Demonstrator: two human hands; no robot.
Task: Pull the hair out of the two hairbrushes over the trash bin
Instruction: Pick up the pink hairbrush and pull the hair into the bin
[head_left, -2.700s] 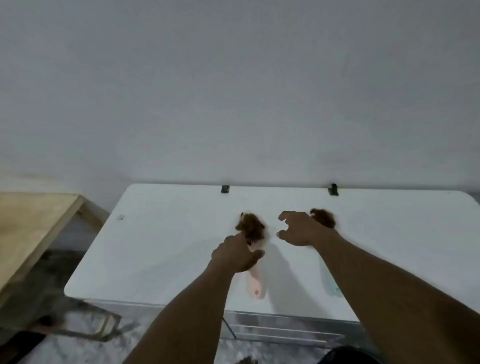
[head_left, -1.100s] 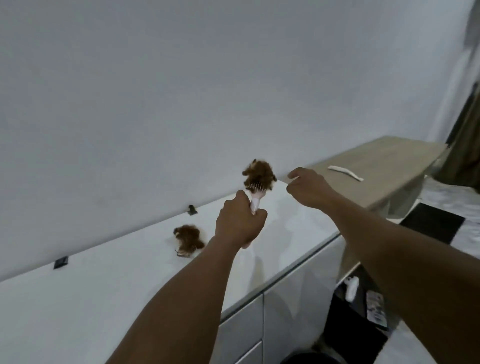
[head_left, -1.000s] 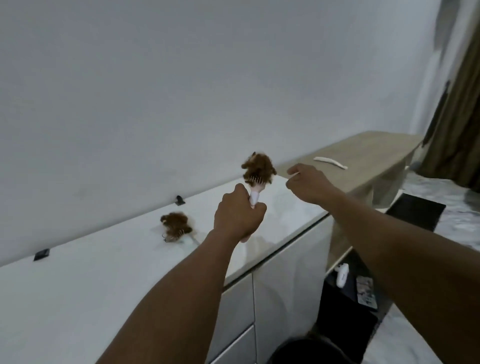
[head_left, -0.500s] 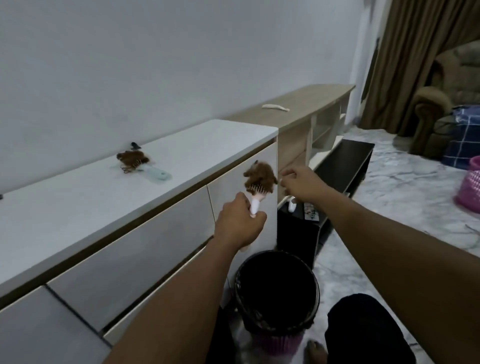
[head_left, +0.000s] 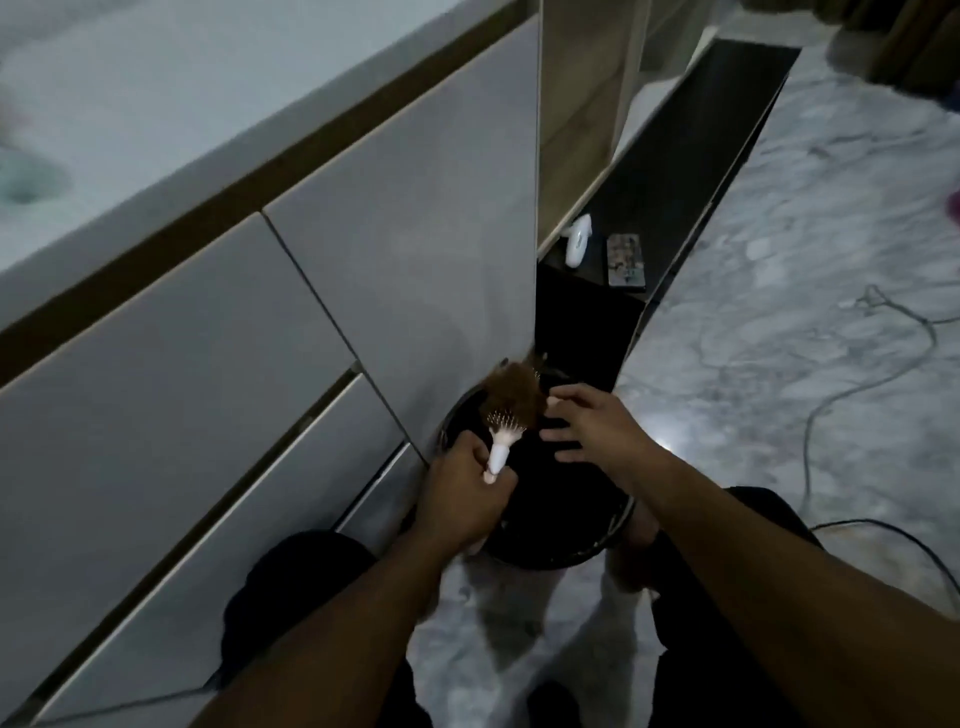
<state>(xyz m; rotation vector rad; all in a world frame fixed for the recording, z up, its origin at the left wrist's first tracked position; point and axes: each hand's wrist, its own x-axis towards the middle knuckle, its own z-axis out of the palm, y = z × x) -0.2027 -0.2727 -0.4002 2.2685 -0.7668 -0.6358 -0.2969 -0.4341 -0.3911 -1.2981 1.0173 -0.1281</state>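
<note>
White drawer fronts (head_left: 291, 322) close in at the left, touching the trash bin (head_left: 613, 530). Over its mouth the hairbrush (head_left: 503, 434) is gripped by the left hand (head_left: 465, 499); its hair (head_left: 514, 392) should be pinched and peeled away. Spread fingers (head_left: 574, 397) of the right hand (head_left: 597, 428) reach it; cables (head_left: 831, 395) trail at the right.

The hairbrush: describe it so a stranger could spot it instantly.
Start at the black trash bin on the floor beside the white drawers. Above it, the left hand grips the hairbrush: white handle, pale bristles, matted with brown hair.
</note>
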